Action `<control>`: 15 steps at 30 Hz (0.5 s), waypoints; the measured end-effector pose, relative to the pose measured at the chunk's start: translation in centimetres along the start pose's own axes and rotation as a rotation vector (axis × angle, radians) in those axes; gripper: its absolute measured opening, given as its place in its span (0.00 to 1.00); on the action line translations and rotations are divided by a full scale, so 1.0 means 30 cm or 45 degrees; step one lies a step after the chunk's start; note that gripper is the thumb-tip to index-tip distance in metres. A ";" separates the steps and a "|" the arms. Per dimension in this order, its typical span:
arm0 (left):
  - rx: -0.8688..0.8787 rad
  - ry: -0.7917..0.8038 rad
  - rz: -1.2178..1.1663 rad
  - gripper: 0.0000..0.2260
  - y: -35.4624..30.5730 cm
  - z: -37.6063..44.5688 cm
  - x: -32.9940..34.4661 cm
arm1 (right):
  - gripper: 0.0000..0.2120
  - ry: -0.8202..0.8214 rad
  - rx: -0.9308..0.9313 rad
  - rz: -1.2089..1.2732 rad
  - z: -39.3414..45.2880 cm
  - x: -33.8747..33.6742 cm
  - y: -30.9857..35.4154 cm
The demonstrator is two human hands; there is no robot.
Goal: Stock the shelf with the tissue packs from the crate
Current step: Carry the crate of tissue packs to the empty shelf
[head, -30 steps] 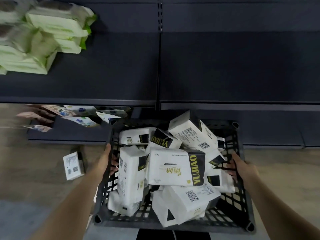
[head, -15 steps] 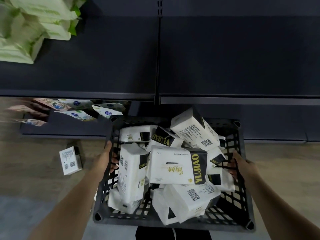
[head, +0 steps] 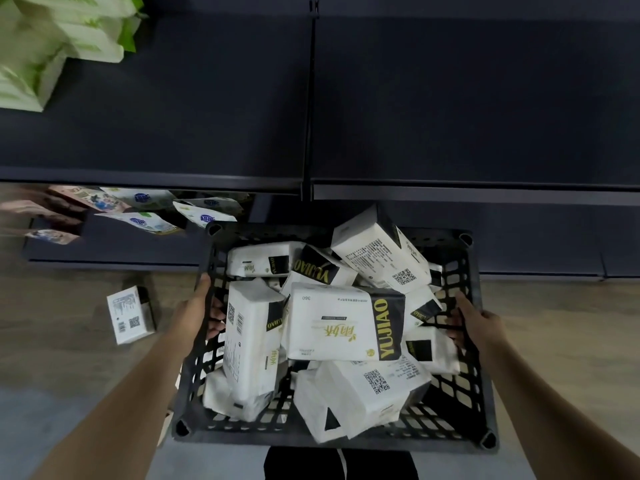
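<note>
A single head-worn view looks steeply down and forward: the crate (head: 332, 434) sits close below, the shelf (head: 450, 98) fills the upper frame, floor shows at both sides.

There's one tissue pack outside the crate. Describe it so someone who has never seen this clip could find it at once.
Start at the black crate held at its sides by both hands, left hand and right hand. Look past the left hand to the wooden floor in front of the dark shelf. The lone tissue pack lies there, white with barcodes showing, the only one not piled in the crate.
</note>
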State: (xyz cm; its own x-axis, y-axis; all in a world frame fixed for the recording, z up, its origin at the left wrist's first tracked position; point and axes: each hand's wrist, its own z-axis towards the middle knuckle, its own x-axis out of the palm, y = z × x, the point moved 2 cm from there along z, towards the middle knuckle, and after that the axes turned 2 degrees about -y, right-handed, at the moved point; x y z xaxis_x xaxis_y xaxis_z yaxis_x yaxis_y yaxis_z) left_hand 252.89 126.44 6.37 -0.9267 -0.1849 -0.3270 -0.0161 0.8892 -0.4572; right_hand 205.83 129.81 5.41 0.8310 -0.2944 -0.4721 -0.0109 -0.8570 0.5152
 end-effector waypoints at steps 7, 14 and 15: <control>-0.017 0.022 0.072 0.29 -0.017 -0.029 0.010 | 0.20 0.001 0.048 -0.122 -0.018 -0.012 0.015; 0.027 -0.300 0.297 0.33 -0.032 -0.084 -0.003 | 0.20 -0.092 -0.043 -0.352 -0.077 -0.008 0.036; 0.026 -0.328 0.312 0.32 -0.033 -0.095 -0.005 | 0.20 -0.088 -0.057 -0.367 -0.091 -0.005 0.043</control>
State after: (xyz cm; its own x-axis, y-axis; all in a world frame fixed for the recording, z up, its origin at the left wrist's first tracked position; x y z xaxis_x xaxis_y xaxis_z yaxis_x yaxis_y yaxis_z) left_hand 251.98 126.79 9.24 -0.7769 -0.0689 -0.6259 0.2052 0.9120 -0.3551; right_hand 207.21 129.90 8.10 0.7562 -0.0712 -0.6504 0.2458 -0.8904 0.3832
